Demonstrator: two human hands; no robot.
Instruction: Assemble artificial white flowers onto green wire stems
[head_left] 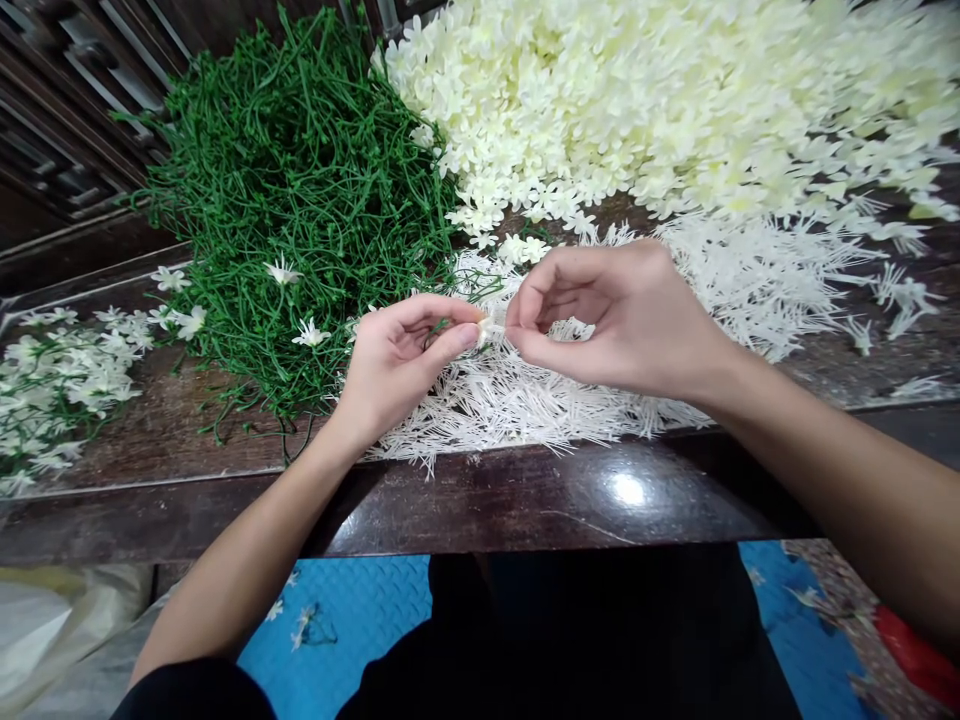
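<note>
My left hand (409, 355) pinches a small white flower piece (486, 328) between thumb and forefinger, with a bit of green stem at the palm. Close on its right, my right hand (615, 315) is closed in a pinch at the same piece; what lies between its fingertips is too small to make out. Below both hands spreads a heap of thin white stamens (525, 405). Behind the left hand rises a tangled pile of green stems (300, 180). Cream petals (600, 100) are heaped behind the right hand.
Flowers with stems (82, 370) lie in a group at the left of the dark wooden bench (480, 505). A carved wooden back (75, 100) stands at the upper left. Below are a blue mat (360, 600), a pale bag (60, 630) and a red object (915, 650).
</note>
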